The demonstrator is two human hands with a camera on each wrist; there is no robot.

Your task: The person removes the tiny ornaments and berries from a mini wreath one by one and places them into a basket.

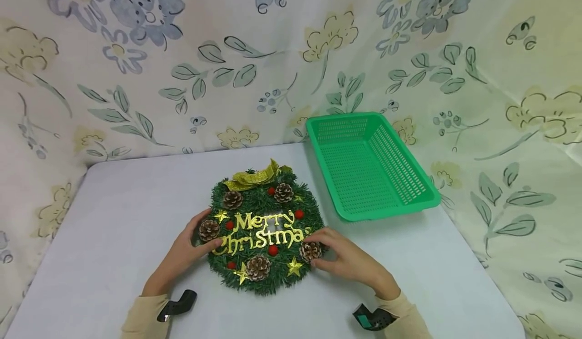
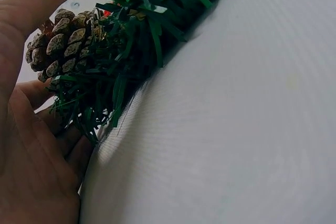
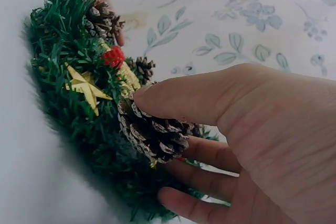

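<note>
A round green tinsel wreath (image 1: 259, 200) lies on the white table, with a gold bow (image 1: 252, 179) at its far edge. Gold "Merry Christmas" lettering (image 1: 242, 221) crosses its middle among pinecones, red balls and gold stars. At its left rim my left hand (image 1: 186, 253) grips the edge, thumb over the front beside a pinecone (image 2: 63, 45); some fingers disappear behind the tinsel. My right hand (image 1: 350, 260) holds the right rim, its thumb on another pinecone (image 3: 152, 129) and its other fingers around the wreath's side.
A green plastic basket (image 1: 364, 212) stands behind and to the right of the wreath, with no contents visible. The white tabletop (image 1: 123, 212) ends at a flowered cloth (image 1: 254, 36) hanging behind it. Each wrist wears a black strap-on device (image 1: 179, 306).
</note>
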